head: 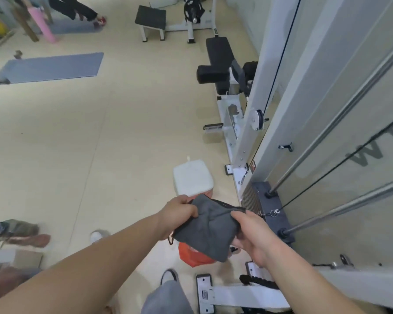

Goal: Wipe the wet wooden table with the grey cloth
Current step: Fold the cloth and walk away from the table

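Holding the folded grey cloth (pixel 205 225) in mid-air, left hand (pixel 179 215) and right hand (pixel 251 239) each pinched shut on an edge, above an orange bag (pixel 194 257); no wooden table in view; risking a loose corner slipping free, dropping to the floor (pixel 100 143).

A pale cream floor (pixel 82 141) carried everything in view. A grey-blue mat (pixel 52 68) lay flat toward its far left, with a second mat (pixel 75 27) beyond it. A white stool (pixel 192 176) stood near the right side, just beside the base of a white cable machine (pixel 238 175). Further back along that side stood a black-padded bench (pixel 218 62) and a black-topped seat (pixel 150 18). A crumpled olive bag (pixel 16 230) lay at the near left.
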The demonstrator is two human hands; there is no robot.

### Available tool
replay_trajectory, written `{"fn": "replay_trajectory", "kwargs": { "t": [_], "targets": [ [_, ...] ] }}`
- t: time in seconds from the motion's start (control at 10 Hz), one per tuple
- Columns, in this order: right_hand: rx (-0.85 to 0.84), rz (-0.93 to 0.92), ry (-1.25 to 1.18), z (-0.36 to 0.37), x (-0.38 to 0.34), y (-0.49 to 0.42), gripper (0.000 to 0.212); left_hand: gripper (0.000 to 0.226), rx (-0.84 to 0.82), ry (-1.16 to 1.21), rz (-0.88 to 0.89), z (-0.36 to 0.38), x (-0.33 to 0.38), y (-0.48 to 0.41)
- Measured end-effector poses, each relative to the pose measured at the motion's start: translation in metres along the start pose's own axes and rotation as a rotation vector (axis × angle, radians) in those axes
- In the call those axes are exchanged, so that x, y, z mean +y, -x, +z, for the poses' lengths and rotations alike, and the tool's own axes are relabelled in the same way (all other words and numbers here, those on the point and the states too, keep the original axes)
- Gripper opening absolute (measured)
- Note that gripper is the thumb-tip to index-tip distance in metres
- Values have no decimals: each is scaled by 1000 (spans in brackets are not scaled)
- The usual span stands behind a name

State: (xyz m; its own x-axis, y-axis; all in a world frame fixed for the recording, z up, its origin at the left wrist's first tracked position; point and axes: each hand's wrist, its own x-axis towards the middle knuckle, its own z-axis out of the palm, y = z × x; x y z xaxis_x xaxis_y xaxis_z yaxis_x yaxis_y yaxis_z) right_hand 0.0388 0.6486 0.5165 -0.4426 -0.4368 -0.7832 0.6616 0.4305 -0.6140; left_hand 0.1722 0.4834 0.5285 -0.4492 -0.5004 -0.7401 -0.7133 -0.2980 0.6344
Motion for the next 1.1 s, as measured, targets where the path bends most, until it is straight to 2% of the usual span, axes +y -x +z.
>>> {"fn": "replay_trajectory", "kwargs": {
  "t": [0.2, 0.4, 0.6, 0.8, 0.9, 1.0, 1.1],
  "targets": [
    [110, 82, -6, 59, -29, -122, 22, 22, -23, -84, 5, -62, 28, -142],
    [260, 130, -71, 135, -32, -307, 18, 36, -20, -202, 66, -119, 32, -342],
    [343, 177, -113, 177, -17, -462, 3, 16, -7, -404, 180, -138, 20, -506],
    [378, 258, -278, 186, -4, -535, 11, 26, -94, -575, 292, -129, 12, -591],
    [445, 291, -212, 182, -1, -547, 9, 39, -180, -755, 333, -130, 7, -610],
    [501, 304, -108, 172, -3, -543, 13, 47, -198, -803, 303, -138, 2, -611],
    [487, 273, -50, 172, -23, -518, 15, 44, -175, -793, 354, -144, 6, -586]
  ]
}}
